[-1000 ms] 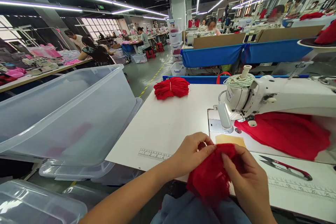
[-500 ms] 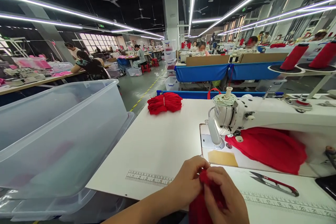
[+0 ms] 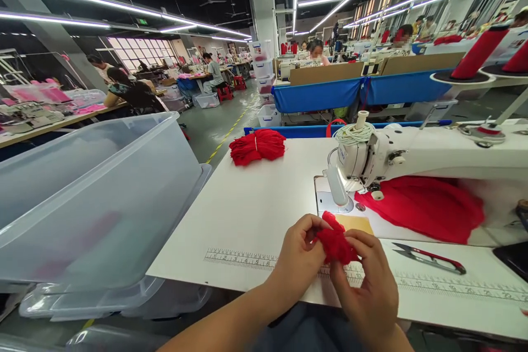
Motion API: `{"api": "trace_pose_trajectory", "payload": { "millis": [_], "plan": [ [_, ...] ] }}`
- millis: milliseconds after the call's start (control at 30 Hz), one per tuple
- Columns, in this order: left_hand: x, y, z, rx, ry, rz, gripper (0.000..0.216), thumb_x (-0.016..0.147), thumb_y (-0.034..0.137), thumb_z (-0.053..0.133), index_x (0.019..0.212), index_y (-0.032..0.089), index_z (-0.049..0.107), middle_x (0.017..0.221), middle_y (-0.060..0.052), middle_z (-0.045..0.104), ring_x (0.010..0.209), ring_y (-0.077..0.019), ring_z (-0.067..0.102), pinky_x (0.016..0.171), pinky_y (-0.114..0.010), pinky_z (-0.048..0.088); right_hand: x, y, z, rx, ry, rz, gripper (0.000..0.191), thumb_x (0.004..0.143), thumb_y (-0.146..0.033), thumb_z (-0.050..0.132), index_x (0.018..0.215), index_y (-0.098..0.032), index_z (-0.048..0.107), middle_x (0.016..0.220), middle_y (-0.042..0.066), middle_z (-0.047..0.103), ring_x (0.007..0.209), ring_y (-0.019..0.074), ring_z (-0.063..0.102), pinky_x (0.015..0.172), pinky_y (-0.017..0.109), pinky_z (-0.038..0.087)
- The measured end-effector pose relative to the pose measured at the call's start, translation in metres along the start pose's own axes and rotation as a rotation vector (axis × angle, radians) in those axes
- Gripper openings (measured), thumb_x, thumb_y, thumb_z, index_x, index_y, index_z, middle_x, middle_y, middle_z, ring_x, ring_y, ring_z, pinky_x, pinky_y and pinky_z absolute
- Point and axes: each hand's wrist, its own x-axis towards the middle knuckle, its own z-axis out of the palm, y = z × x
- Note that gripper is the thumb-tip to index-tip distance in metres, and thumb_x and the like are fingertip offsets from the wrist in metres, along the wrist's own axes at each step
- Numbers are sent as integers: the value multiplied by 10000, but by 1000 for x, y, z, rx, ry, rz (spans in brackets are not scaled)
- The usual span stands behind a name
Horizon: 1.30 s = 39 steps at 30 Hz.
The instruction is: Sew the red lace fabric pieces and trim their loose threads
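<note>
Both my hands pinch one small bunched piece of red fabric (image 3: pixel 335 243) above the front edge of the white sewing table (image 3: pixel 256 203). My left hand (image 3: pixel 299 258) grips its left side, fingers curled. My right hand (image 3: pixel 369 280) holds its right side from below. Just behind the fabric lies a tan card (image 3: pixel 358 223) beside the needle plate of the white sewing machine (image 3: pixel 412 157). A larger red cloth (image 3: pixel 424 206) lies under the machine arm.
A tied bundle of red pieces (image 3: pixel 256 146) sits at the table's far left corner. Red-handled thread snips (image 3: pixel 429 257) lie to the right. Clear plastic bins (image 3: pixel 94 198) stand at my left. Red thread cones (image 3: pixel 480 52) stand behind the machine. Other workers sit at distant tables.
My hands lifted the red fabric from the table's edge onto the tabletop and gathered it into a smaller bunch. The view shifted slightly downward.
</note>
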Motion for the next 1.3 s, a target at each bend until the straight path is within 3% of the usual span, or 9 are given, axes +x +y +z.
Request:
{"api": "trace_pose_trajectory", "payload": {
  "millis": [100,233,433,533,633,733,800,1033,1300],
  "plan": [
    [-1,-3,2,12,-21,-27,77,725,162,592,783,171,542,801,-5,605,723,-121,549,650,-237,477,1,2,-3,34,4,111,208,830,-128,540,1001,-238,588,914,47,636,818,196,635,679,327,539],
    [4,-12,3,215,36,13,247,675,34,474,860,177,553,887,-19,589,797,-135,548,657,-233,458,-1,-1,-6,179,-92,510,136,822,-187,542,908,-232,637,775,-4,671,625,146,610,555,247,507],
    [14,-23,-5,459,24,142,255,674,26,429,805,191,573,884,-13,567,796,-142,515,660,-250,402,-3,1,-5,656,-176,832,179,831,-349,644,951,-219,672,939,60,708,816,200,674,682,285,548],
    [16,-17,-9,453,11,198,163,664,76,444,696,184,562,780,-1,539,749,-140,466,681,-266,357,2,6,-9,843,-166,971,209,809,-412,686,917,-234,679,842,38,702,710,174,648,640,277,539],
    [17,-9,-11,221,-116,35,72,647,148,484,650,174,552,732,2,520,717,-134,444,680,-265,342,7,11,-13,973,-173,1093,242,750,-423,756,884,-235,685,752,11,684,646,139,615,604,235,518],
    [19,-3,-14,-58,-270,-292,53,596,194,538,639,163,546,659,17,492,658,-115,416,661,-250,331,8,15,-16,1002,-217,1172,269,724,-418,792,879,-222,690,753,5,678,663,124,605,618,210,512],
    [20,-2,-16,-121,-325,-397,80,566,203,567,629,157,551,646,21,485,649,-109,404,658,-243,324,7,16,-17,991,-223,1214,281,716,-416,803,879,-219,687,751,-2,673,659,122,599,624,214,517],
    [18,-7,-16,-129,-327,-348,317,696,430,776,747,139,658,698,5,556,687,-113,453,681,-238,339,5,22,-21,1017,-234,1255,340,673,-406,836,898,-210,674,772,12,688,622,132,619,582,236,527],
    [14,-15,-9,-299,-252,-381,388,677,445,828,807,134,637,712,-6,591,656,-96,486,654,-211,384,3,28,-27,1071,-379,1255,525,613,-388,871,1044,-198,639,863,43,720,756,178,669,718,313,529]
  ]
}}
